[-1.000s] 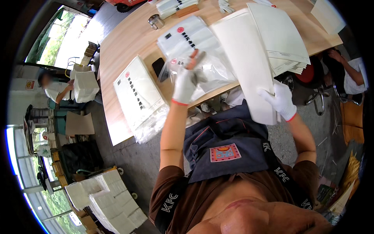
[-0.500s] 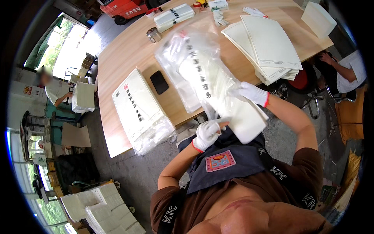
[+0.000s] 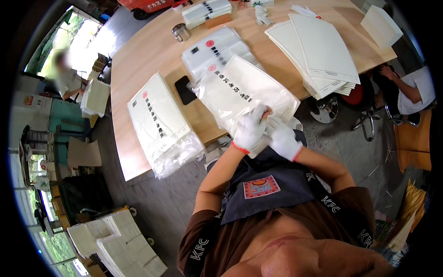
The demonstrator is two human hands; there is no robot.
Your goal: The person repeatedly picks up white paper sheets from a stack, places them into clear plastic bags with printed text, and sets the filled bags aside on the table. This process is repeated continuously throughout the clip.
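A clear plastic bag with black and red print and a stack of cream paper sheets inside [image 3: 244, 87] lies slanted over the table's near edge. At its near end my left hand [image 3: 249, 128], in a white knit glove, is closed on the plastic. My right hand [image 3: 282, 137], gloved alike, grips the same end right beside it. The fingertips are partly hidden by the gloves and plastic. Beyond it lies a pile of flat printed bags [image 3: 217, 48]. To the left, a filled bag stack [image 3: 159, 122] rests with its loose plastic ends toward me.
A black phone [image 3: 185, 90] and a metal cup [image 3: 181, 32] are on the wooden table [image 3: 127, 152]. Fanned cream sheets [image 3: 323, 51] lie at right, near a white block [image 3: 381, 26]. A person sits at right; another carries a stack at left. Paper stacks [image 3: 129, 249] stand lower left.
The paper sheets have slid into the bag, which now lies flatter and squarer. My right hand has come down and left to the near end, beside my left hand, which has risen slightly.
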